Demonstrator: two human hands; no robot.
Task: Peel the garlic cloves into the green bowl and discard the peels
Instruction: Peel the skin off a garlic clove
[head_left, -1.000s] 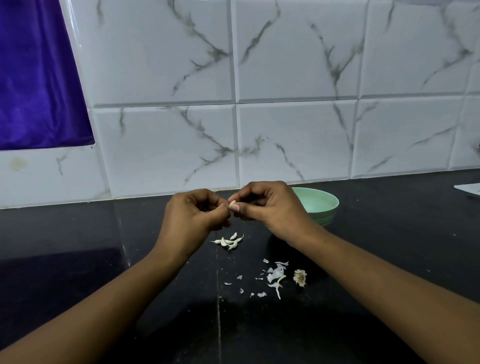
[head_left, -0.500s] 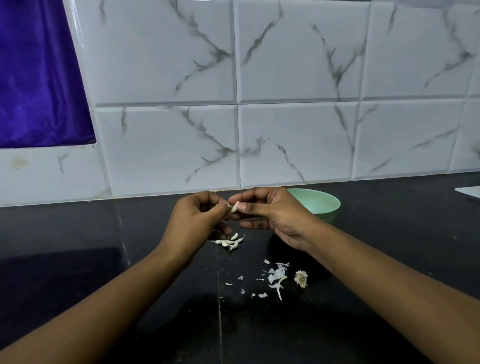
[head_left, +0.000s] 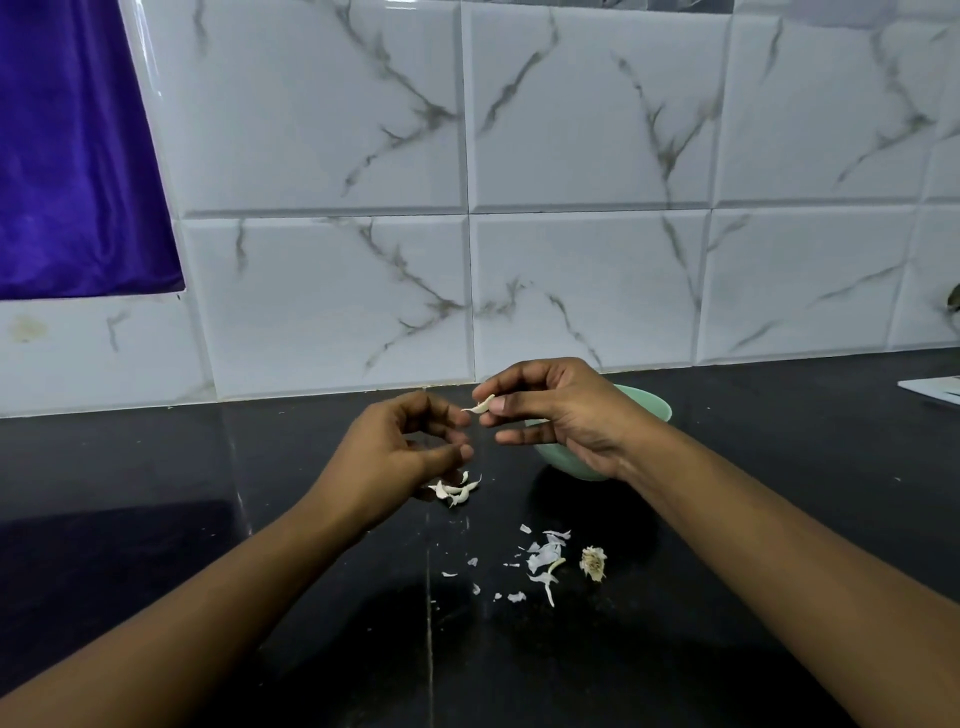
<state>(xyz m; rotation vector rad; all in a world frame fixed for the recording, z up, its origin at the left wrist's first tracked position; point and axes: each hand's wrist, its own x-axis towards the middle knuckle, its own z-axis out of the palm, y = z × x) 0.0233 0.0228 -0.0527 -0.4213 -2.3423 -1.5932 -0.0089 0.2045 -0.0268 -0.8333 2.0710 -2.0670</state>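
While both hands hung above the dark counter, entries were logged as follows.

Right hand (head_left: 566, 415): thumb and forefinger were pinched on one garlic clove (head_left: 480, 405); the remaining fingers were loosely extended below it. The clove was held in the air, its thin tail pointing toward the left hand.

Left hand (head_left: 400, 447): fingers were curled but parted, gripping nothing visible; fingertips sat just beside the clove's tail, apart from it.

Green bowl (head_left: 655, 410): stood on the counter (head_left: 156, 493) near the wall. The right hand and wrist were in front of it and covered most of the rim and the whole interior, so contents could not be told.

Loose cloves (head_left: 457, 491): a small cluster lay on the counter directly below the left hand's fingers, partly hidden by them; whether peeled could not be told.

Peels (head_left: 543, 564): white scraps were scattered on the counter nearer the camera, between the two forearms.

Garlic root stub (head_left: 593, 562): lay just right of the peels.

Backsplash (head_left: 587, 291): white marble-pattern tiles ran behind the counter.

Purple cloth (head_left: 72, 156): filled the upper left corner.

White flat item (head_left: 935, 391): lay at the far right counter edge, cut off by the frame; identity unclear.
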